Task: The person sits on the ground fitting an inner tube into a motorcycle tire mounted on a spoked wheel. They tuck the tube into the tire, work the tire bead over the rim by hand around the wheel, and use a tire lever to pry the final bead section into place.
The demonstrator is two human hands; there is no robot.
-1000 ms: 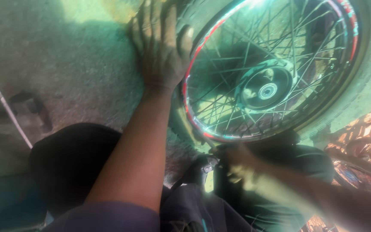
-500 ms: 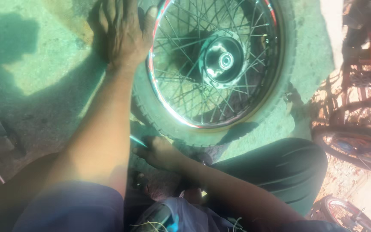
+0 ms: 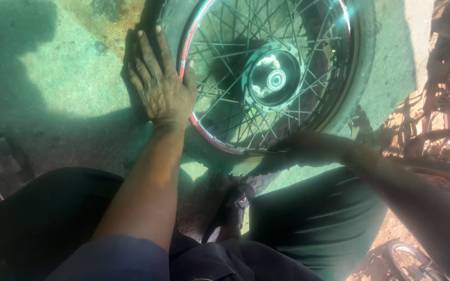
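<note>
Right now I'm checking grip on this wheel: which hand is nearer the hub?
Left. The left hand lies flat on the tyre left of the hub; the right hand is at the rim's lower edge, slightly farther.

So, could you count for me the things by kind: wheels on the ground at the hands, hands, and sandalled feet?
Spoked wheel with tyre, lying flat on the ground: 1
Hands: 2, the left hand flat on the tyre, the right hand at the near rim
Foot in a sandal: 1
Total: 4
Bicycle parts at the right edge are not counted.
</note>
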